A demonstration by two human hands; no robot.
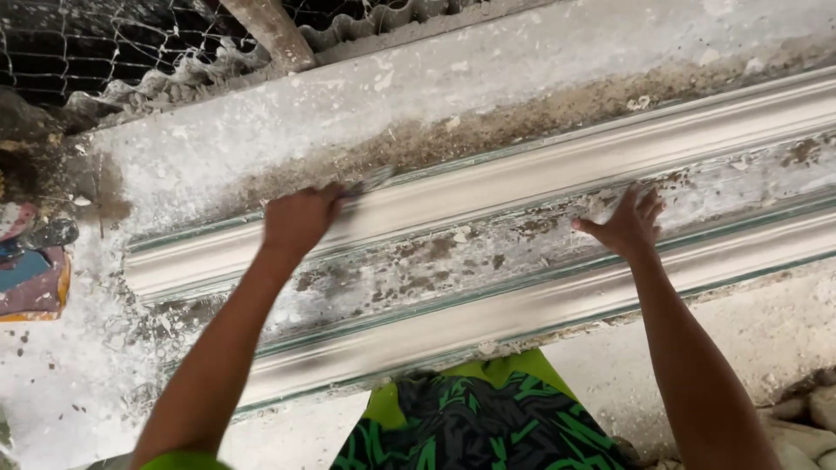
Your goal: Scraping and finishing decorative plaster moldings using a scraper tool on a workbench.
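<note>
Nearest to the person is the front edge of the counter [610, 365], white and dusty. On it lies a long white plaster strip [488, 322], running from the left end up toward the far right corner. Behind that strip is a rough, grey, patchy band [418, 265]. Behind the band lies a second long white plaster strip [522, 178].

The right hand [629, 224] rests flat on the rough band, with its fingers spread wide. It holds nothing and looks like it is pressing down to keep things steady.

The left hand [300, 219] is closed around a small flat scraper [370, 183]. The blade touches the far strip, near its top edge. The blade looks blurry.

To do this well, I think the scraper should stay flat and slide along the strip with a soft, even push, so the smooth white face does not get cut.

Farther off, at the back edge, is wire mesh [104, 43].
</note>
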